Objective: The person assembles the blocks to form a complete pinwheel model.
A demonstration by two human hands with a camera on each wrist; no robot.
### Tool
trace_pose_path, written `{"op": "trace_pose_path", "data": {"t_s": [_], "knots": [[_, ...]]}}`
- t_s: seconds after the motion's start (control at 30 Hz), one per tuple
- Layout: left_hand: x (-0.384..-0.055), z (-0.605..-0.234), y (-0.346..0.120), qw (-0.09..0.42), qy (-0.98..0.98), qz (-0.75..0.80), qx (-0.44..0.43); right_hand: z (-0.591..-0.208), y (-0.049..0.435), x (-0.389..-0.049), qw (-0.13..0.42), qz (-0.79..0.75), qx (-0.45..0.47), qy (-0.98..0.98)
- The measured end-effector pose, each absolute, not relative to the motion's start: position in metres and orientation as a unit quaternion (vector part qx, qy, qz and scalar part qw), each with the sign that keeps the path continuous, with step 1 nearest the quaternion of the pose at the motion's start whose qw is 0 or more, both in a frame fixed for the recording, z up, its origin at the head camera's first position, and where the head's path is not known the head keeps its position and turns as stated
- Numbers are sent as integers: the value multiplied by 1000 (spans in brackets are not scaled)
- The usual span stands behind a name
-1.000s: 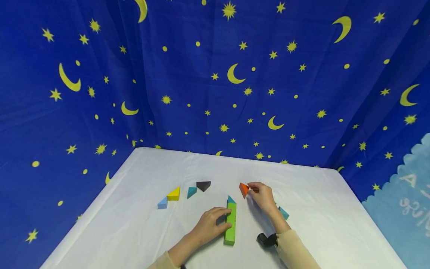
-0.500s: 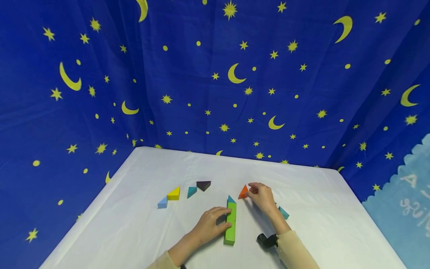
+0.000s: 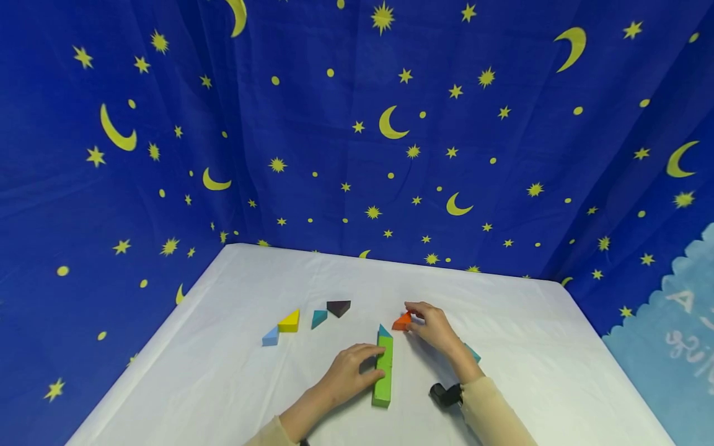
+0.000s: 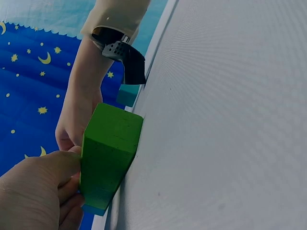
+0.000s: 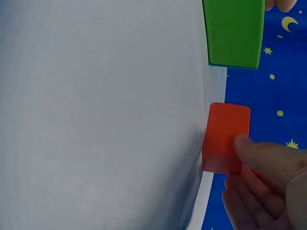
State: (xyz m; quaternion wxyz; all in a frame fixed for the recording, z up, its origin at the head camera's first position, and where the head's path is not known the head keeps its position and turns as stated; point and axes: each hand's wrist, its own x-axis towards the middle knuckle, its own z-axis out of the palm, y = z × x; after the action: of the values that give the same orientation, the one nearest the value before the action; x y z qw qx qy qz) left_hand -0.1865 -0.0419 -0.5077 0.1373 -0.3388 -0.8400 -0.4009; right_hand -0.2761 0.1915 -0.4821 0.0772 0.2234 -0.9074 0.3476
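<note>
In the head view, my left hand [image 3: 348, 371] rests its thumb and fingertips along the left side of the long green block [image 3: 382, 381], which lies pointing away from me. A seam crosses its middle. A teal triangular block [image 3: 384, 331] sits at its far end. To the right, my right hand [image 3: 435, 325] pinches a small orange triangular block [image 3: 400, 322] standing on the table. The right wrist view shows my thumb on one face of that orange block [image 5: 223, 134], with the other fingers behind it. From the left wrist, the green block [image 4: 112, 139] hides some fingertips.
On the left of the white table [image 3: 240, 272] lie a light blue block [image 3: 270, 336], a yellow triangle [image 3: 289, 321], a teal triangle [image 3: 319, 318] and a dark trapezoid-like block [image 3: 338, 308]. Another teal block [image 3: 473, 352] is partly hidden by my right forearm. A star-patterned blue curtain [image 3: 312, 136] surrounds the table.
My right hand has turned the orange block so its flat side lies on the table, and has shifted slightly left. My left hand and the green block have stayed put.
</note>
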Motion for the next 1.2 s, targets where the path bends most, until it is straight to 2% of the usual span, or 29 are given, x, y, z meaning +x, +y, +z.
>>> {"op": "trace_pose_path", "data": {"t_s": [0.33, 0.5, 0.6, 0.83, 1.2], "knots": [[-186, -506, -42, 131, -845, -398, -334, -482, 185, -268, 103, 338, 206, -912], [-186, -507, -42, 138, -843, -396, -337, -480, 181, -263, 99, 344, 203, -911], [-186, -508, -42, 151, -840, -394, -342, -481, 180, -262, 86, 370, 185, -906], [-186, -508, -42, 157, -838, -393, -343, -487, 182, -260, 15, 457, 163, -875], [-187, -508, -42, 134, -840, -400, -341, -491, 180, -259, 5, 458, 189, -868]]}}
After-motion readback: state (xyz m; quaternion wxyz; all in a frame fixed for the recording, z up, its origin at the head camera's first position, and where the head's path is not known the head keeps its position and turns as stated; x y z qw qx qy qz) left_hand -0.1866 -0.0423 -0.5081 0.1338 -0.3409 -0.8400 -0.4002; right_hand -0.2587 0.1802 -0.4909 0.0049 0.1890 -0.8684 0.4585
